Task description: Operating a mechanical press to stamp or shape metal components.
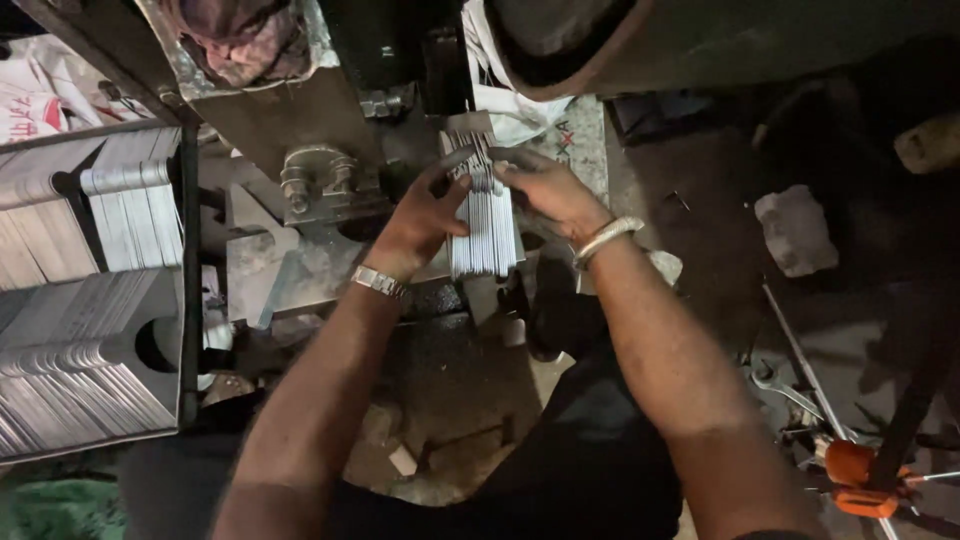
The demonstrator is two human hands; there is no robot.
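Both hands, left hand (425, 215) and right hand (545, 190), clamp a stack of thin grey metal plates (483, 225) (edge-on). More stamped grey metal sheets (90, 370) sit racked at 9 o'clock.

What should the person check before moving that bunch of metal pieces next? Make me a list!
1. Both hands on the stack of metal strips: ok, left hand and right hand press its sides.
2. Strip edges lined up: cannot tell, top is blurred.
3. Fingers away from the press machine: not ok, they are close under it.
4. Bins of metal blanks out of the way: ok, off to the left.
5. Light: not ok, dim.
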